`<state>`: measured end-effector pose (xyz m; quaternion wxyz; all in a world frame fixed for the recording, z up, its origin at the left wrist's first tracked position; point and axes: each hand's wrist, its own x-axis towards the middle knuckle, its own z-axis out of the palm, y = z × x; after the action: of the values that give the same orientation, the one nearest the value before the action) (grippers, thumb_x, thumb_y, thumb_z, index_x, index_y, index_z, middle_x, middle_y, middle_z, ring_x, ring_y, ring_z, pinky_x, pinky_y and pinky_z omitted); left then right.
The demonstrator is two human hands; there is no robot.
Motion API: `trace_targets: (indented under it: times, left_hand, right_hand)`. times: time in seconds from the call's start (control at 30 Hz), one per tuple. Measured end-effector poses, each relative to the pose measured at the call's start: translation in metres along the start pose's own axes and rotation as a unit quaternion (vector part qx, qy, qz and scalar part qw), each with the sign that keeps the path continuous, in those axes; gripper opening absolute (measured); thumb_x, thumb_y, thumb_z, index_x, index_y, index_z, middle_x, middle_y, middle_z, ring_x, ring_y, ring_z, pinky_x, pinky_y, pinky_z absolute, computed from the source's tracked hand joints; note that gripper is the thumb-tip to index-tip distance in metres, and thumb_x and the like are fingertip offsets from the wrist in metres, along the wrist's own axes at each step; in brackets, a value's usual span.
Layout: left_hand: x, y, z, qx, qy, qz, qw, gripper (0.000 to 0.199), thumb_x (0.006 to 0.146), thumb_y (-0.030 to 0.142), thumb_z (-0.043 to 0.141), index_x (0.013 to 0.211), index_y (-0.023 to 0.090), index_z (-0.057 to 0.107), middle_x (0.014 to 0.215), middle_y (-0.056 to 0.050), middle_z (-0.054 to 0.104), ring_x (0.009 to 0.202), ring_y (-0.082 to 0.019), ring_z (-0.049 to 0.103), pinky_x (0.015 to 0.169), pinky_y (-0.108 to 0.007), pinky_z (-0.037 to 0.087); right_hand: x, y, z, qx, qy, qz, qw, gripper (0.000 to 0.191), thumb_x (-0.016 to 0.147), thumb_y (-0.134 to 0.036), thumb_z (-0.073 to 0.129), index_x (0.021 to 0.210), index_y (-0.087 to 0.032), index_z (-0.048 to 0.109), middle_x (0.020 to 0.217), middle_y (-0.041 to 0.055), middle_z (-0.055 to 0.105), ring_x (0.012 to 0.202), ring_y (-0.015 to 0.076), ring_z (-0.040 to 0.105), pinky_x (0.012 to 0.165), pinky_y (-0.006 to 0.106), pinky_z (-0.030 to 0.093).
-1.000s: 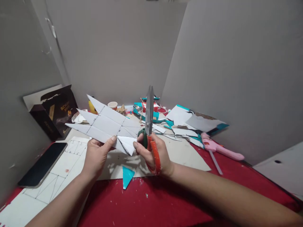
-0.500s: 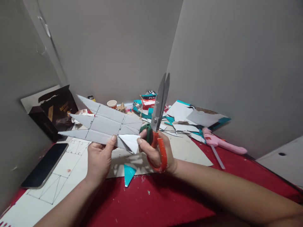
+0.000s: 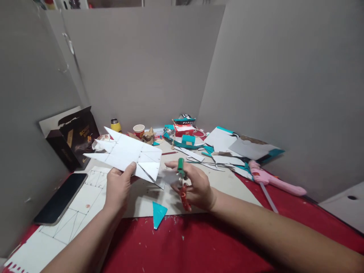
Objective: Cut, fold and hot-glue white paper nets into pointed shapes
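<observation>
A white cardboard cutout (image 3: 125,151) with three pointed tips on its left and pencil lines across it is held up in my left hand (image 3: 118,185), thumb on top. Its lower right corner has a cut flap that stands apart. My right hand (image 3: 197,185) grips scissors (image 3: 182,178) with one green and one orange-red handle. The blades are blurred and point toward the cutout's right edge; whether they touch it I cannot tell. Below lies a small turquoise triangle (image 3: 158,214) on the edge of the pale board (image 3: 227,193).
A phone (image 3: 61,199) rests on a paper with drawn lines (image 3: 72,223) at left, near a dark box (image 3: 76,138). Behind stand a yellow bottle (image 3: 115,125), a paper cup (image 3: 138,131) and a turquoise model boat (image 3: 187,142). Cardboard scraps (image 3: 227,159) and a pink glue gun (image 3: 270,178) lie right.
The scissors have swung from pointing upward to pointing at the cutout. My right hand has moved off the cutout's corner. The cutout is a little lower and the view has tilted up.
</observation>
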<state>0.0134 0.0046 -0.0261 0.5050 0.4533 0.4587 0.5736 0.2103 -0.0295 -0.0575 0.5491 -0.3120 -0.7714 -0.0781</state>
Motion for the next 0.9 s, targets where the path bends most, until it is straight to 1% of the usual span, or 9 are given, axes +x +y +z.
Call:
trace_targets:
  times: [0.07,0.17,0.23,0.33,0.4,0.5,0.63,0.8,0.9]
  left_hand:
    - [0.002,0.002,0.001,-0.008,-0.016,-0.022,1.0,0.027,0.065,0.027,0.072,0.085,0.01,0.069,0.074,-0.005,0.073,0.069,-0.02,0.067,0.064,-0.029,0.053]
    - [0.004,-0.002,0.002,-0.015,-0.051,-0.037,0.998,0.026,0.064,0.026,0.071,0.086,0.011,0.069,0.079,-0.007,0.074,0.069,-0.02,0.068,0.065,-0.031,0.053]
    - [0.005,-0.007,0.002,-0.013,-0.078,-0.045,0.996,0.026,0.064,0.025,0.071,0.086,0.011,0.069,0.079,-0.007,0.075,0.067,-0.02,0.068,0.064,-0.032,0.054]
    - [0.005,-0.013,0.001,0.005,-0.112,-0.051,0.992,0.024,0.064,0.025,0.071,0.084,0.011,0.07,0.078,-0.008,0.075,0.064,-0.02,0.067,0.062,-0.032,0.053]
    - [0.005,-0.016,0.0,0.023,-0.134,-0.05,0.989,0.022,0.065,0.026,0.071,0.081,0.011,0.07,0.076,-0.008,0.074,0.063,-0.019,0.065,0.058,-0.029,0.051]
    - [0.005,-0.017,0.0,0.055,-0.164,-0.05,0.984,0.019,0.066,0.026,0.072,0.077,0.01,0.071,0.07,-0.008,0.072,0.057,-0.017,0.062,0.054,-0.026,0.047]
    - [0.004,-0.016,0.001,0.092,-0.187,-0.045,0.977,0.014,0.066,0.024,0.071,0.071,0.011,0.071,0.065,-0.006,0.071,0.057,-0.016,0.061,0.055,-0.025,0.046]
    - [0.008,-0.015,-0.001,0.111,-0.185,-0.025,0.976,0.015,0.066,0.027,0.072,0.068,0.012,0.071,0.061,-0.004,0.069,0.052,-0.016,0.059,0.05,-0.024,0.043]
    - [0.006,-0.014,0.001,0.106,-0.17,-0.012,0.98,0.015,0.068,0.028,0.071,0.065,0.013,0.07,0.058,-0.003,0.068,0.048,-0.015,0.057,0.047,-0.024,0.041]
  right_hand:
    - [0.0,0.007,-0.001,-0.002,-0.043,-0.077,0.996,0.041,0.082,-0.014,0.055,0.122,-0.015,0.047,0.115,0.0173,0.063,0.11,0.0264,0.059,0.082,0.041,0.055]
    - [0.001,0.012,0.002,-0.018,-0.081,-0.138,0.987,0.037,0.085,-0.015,0.055,0.121,-0.015,0.047,0.121,0.0178,0.061,0.124,0.0289,0.048,0.093,0.049,0.048]
    - [0.001,0.012,0.005,-0.041,-0.104,-0.163,0.98,0.029,0.088,-0.016,0.051,0.117,-0.017,0.05,0.115,0.0143,0.065,0.119,0.0266,0.053,0.093,0.048,0.046]
    - [0.0,0.011,0.008,-0.047,-0.121,-0.172,0.977,0.023,0.09,-0.02,0.048,0.112,-0.017,0.051,0.098,0.0115,0.068,0.097,0.0227,0.063,0.084,0.042,0.048]
    - [0.0,0.011,0.008,-0.041,-0.116,-0.17,0.978,0.018,0.088,-0.02,0.047,0.106,-0.017,0.051,0.088,0.0098,0.067,0.083,0.0211,0.063,0.076,0.039,0.048]
    - [0.0,0.011,0.006,-0.037,-0.095,-0.159,0.982,0.014,0.086,-0.02,0.049,0.1,-0.019,0.05,0.076,0.0068,0.062,0.07,0.0199,0.057,0.067,0.034,0.046]
    - [0.003,0.008,0.004,-0.023,-0.081,-0.096,0.992,0.013,0.082,-0.024,0.054,0.093,-0.02,0.048,0.07,0.0039,0.055,0.063,0.0186,0.048,0.059,0.03,0.042]
    - [0.004,0.005,0.003,0.007,-0.084,0.008,0.996,0.015,0.078,-0.014,0.052,0.09,-0.021,0.044,0.07,0.0006,0.051,0.06,0.0153,0.045,0.055,0.026,0.04]
    - [0.003,0.003,0.004,0.005,-0.061,0.034,0.998,0.019,0.077,-0.01,0.051,0.092,-0.021,0.045,0.071,0.0008,0.052,0.06,0.0149,0.047,0.055,0.025,0.041]
